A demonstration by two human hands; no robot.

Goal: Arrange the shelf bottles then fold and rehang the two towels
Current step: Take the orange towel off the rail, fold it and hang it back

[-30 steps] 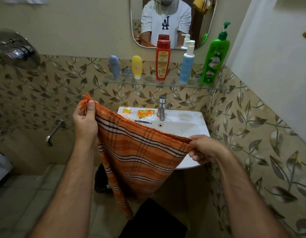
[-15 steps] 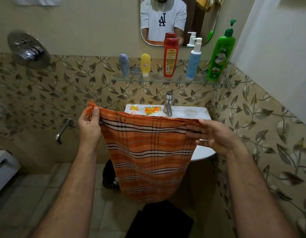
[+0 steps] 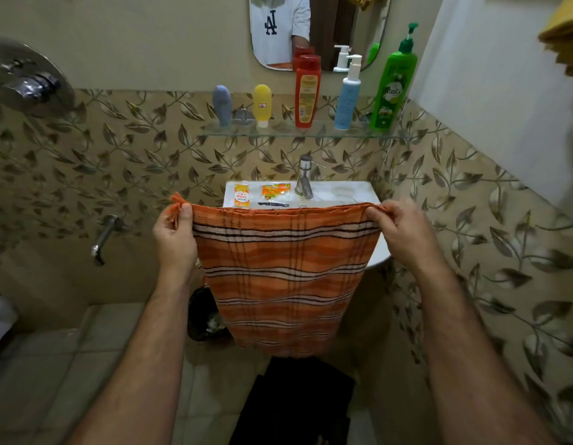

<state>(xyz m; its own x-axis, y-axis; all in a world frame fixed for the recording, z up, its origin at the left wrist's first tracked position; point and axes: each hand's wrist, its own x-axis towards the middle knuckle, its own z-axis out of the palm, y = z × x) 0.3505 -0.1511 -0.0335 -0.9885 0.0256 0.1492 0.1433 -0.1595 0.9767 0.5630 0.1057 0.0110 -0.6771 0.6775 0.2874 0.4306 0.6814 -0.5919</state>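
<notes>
An orange striped towel hangs flat in front of the sink, its top edge stretched level. My left hand pinches the top left corner and my right hand pinches the top right corner. On the glass shelf stand, left to right, a grey-blue tube, a yellow tube, a red bottle, a light blue pump bottle and a green pump bottle. A yellow towel shows at the upper right edge.
The white sink with a chrome tap holds orange sachets on its rim. A mirror hangs above the shelf. A shower valve and a wall spout sit left. A dark bin stands on the floor.
My right hand rose and moved right, pulling the towel's top edge level and taut. The towel now hangs as a flat folded panel instead of sagging diagonally.
</notes>
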